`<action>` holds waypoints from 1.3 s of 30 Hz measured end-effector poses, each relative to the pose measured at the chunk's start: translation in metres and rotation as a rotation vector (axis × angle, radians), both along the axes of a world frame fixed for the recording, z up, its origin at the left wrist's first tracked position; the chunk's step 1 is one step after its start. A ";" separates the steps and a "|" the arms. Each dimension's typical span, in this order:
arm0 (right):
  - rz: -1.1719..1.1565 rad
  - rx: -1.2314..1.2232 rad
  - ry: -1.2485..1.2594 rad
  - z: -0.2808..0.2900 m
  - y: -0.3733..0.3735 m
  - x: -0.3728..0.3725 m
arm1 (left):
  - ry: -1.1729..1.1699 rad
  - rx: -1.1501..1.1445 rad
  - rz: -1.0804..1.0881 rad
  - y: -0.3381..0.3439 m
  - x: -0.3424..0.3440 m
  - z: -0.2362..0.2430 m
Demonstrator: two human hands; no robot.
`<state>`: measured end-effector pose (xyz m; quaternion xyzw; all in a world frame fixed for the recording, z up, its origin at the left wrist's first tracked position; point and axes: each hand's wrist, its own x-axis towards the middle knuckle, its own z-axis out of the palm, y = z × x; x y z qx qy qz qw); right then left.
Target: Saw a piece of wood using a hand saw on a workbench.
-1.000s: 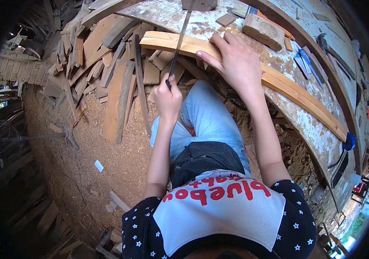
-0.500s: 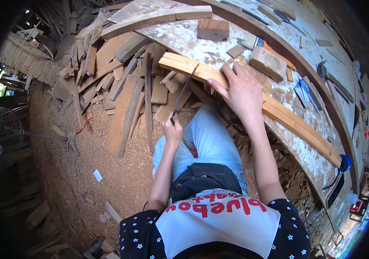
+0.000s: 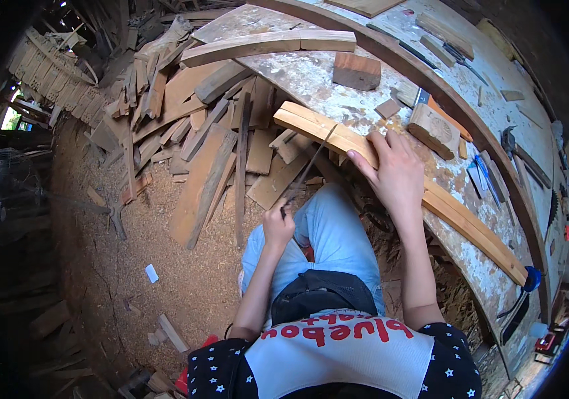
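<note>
My left hand [image 3: 278, 229] grips the dark handle of a thin saw [image 3: 312, 164], its blade slanting up across the left part of a pale, narrow wooden strip [image 3: 304, 122] on the bench edge. My right hand [image 3: 389, 169] is wrapped over the strip, right of the blade, pressing on it. A blue clamp [image 3: 532, 279] sits at the strip's right end. Just behind my right hand lie a carved wooden block [image 3: 433, 131] and a small square offcut [image 3: 386, 110].
The weathered bench [image 3: 464, 246] carries curved wooden lengths [image 3: 248, 46], a brown block [image 3: 356, 70], a hammer [image 3: 531, 169] and blue-handled tools [image 3: 487, 176]. Scrap boards [image 3: 198, 186] are heaped on the sawdust-covered ground at the left, with a fan [image 3: 5, 179] beyond.
My left hand has drawn the saw down toward my lap, and the blade moves along its slant. My right hand stays on the strip. The whole view has shifted as my head moves.
</note>
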<state>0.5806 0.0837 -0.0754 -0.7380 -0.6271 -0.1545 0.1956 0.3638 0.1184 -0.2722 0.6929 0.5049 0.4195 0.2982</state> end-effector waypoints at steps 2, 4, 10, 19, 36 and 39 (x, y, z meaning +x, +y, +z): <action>0.002 0.007 -0.003 0.001 0.000 0.002 | 0.067 0.066 -0.074 -0.003 -0.001 -0.012; -0.002 0.014 -0.004 0.000 0.002 0.000 | 0.046 0.053 -0.032 -0.004 -0.010 -0.030; 0.004 -0.008 0.011 -0.001 0.002 0.001 | 0.012 0.028 -0.013 0.001 0.018 0.021; -0.007 -0.017 0.041 0.000 0.002 -0.001 | -0.074 0.074 -0.008 -0.004 0.021 0.000; 0.033 0.013 0.083 -0.004 -0.003 0.004 | 0.056 0.183 0.008 0.015 0.061 0.066; 0.041 -0.008 0.127 -0.001 -0.003 0.002 | 0.016 0.181 -0.014 0.021 0.074 0.099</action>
